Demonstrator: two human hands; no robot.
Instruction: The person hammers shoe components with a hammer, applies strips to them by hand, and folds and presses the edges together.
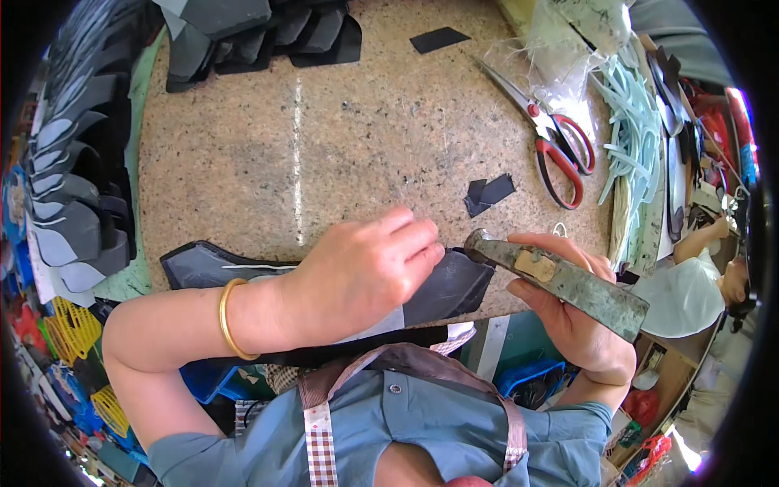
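Observation:
My right hand (pixel 573 304) grips a hammer (pixel 580 296) with a worn grey metal head; the wooden end of its handle shows in the head's eye. The hammer head is held over the right end of a black leather-like piece (pixel 450 294), its small round face pointing left. This long piece lies along the near edge of the stone worktop (pixel 235 154). Across it reaches my left hand (pixel 361 272), fingers bent and held together, the fingertips down at its upper edge. Whatever is under those fingers is hidden. A gold bangle (pixel 227 319) circles the left wrist.
Red-handled scissors (pixel 545 138) lie half open at the right, beside a clear plastic bag (pixel 568 61) and pale green strips (pixel 633 134). Small black scraps (pixel 491 193) sit nearer. Stacked dark pieces (pixel 324 36) fill the far left and left side. Another person (pixel 686 296) sits at the right.

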